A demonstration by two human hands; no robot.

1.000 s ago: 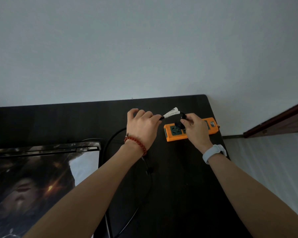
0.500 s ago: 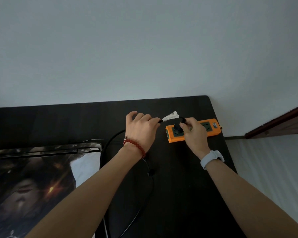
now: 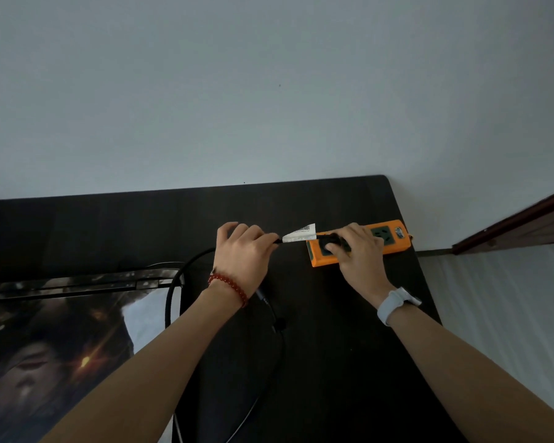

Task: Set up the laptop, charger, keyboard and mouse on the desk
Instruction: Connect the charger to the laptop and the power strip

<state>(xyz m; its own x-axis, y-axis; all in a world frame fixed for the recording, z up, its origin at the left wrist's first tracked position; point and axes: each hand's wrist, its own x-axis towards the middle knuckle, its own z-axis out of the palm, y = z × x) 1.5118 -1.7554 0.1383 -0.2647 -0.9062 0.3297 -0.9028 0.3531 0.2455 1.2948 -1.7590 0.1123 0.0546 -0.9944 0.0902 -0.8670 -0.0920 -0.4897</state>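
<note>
An orange power strip (image 3: 394,243) lies at the desk's far right corner. My right hand (image 3: 357,254) holds a black plug (image 3: 328,241) pressed onto the strip's left socket. My left hand (image 3: 242,255) grips the black charger cable (image 3: 173,292) just left of its white label tag (image 3: 299,233). The cable loops back down past my left wrist toward the near edge. A laptop (image 3: 77,281) sits at the left, its lid mostly hidden behind a printed picture.
The dark desk (image 3: 333,362) ends at a rounded far right corner against a pale wall. A large printed mat or picture (image 3: 45,346) covers the near left. A brown wooden edge (image 3: 518,222) stands to the right, with light floor below.
My right hand has lowered the plug from just above the strip onto its left socket. My left hand has stayed on the cable.
</note>
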